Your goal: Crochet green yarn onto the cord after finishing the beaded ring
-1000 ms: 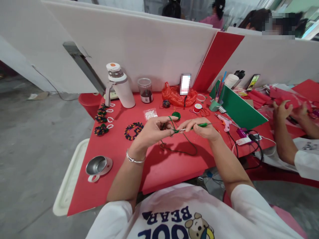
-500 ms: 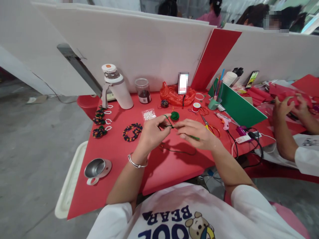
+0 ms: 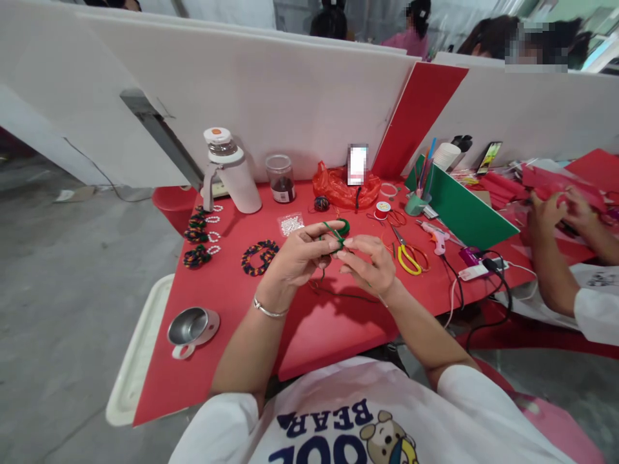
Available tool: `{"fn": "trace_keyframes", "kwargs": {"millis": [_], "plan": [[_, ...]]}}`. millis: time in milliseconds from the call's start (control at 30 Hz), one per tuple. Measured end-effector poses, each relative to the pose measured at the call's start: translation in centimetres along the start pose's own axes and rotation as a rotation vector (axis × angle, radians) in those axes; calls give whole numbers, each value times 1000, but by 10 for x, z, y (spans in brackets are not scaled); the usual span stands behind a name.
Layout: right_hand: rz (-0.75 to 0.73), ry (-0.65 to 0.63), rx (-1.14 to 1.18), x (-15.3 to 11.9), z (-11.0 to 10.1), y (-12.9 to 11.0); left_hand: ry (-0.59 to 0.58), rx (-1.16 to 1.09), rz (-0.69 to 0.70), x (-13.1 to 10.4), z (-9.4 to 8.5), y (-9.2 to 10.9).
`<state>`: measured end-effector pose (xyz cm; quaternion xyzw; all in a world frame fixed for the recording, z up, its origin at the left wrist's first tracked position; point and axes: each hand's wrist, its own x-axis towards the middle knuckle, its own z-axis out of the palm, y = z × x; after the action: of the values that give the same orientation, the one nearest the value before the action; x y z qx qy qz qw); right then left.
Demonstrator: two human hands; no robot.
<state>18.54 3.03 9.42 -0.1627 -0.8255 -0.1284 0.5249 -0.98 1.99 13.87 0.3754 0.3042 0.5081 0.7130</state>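
In the head view the left hand (image 3: 300, 258) and right hand (image 3: 370, 265) meet fingertip to fingertip, pinching the green cord (image 3: 334, 240) between them above the red table (image 3: 227, 303), white partition boards (image 3: 271, 96) standing behind.

My white tee w/ short sleeves, blue "BEAR" print + cartoon bear; silver bangle (image 3: 267, 309) on left wrist.

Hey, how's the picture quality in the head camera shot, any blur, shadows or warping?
Head view: evenly lit, no glare; the hands cast soft shadows on the red table. Wide-lens warp bends the white partition. Left hand and right hand pinching green cord look sharp; co-workers' faces are pixelated.
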Motion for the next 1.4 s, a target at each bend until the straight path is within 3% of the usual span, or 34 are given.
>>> {"fn": "trace_keyframes", "kwargs": {"millis": [133,233,433,600,800,1000,1100,1167,1267,1400], "plan": [[-21,-158,138,11,-17,14,-39,48,-30,-1,-5,5],[-17,-296,234,18,-30,22,0,179,23,-1,-5,6],[-18,-449,304,26,-45,21,54,427,85,-5,-4,8],[182,-491,509,31,-55,17,22,496,112,-9,-6,9],[617,-376,915,22,-54,19,-49,453,119,-10,-7,9],[928,-147,1231,7,-27,14,-59,331,127,-5,-9,0],[915,-32,1177,4,-14,5,-34,269,123,-3,-4,-5],[835,18,995,2,-10,-1,-26,240,145,-2,0,-6],[726,9,667,-1,-10,-9,-4,238,199,-2,5,-6],[704,30,530,-6,-11,-15,53,282,216,-3,7,-6]]}}
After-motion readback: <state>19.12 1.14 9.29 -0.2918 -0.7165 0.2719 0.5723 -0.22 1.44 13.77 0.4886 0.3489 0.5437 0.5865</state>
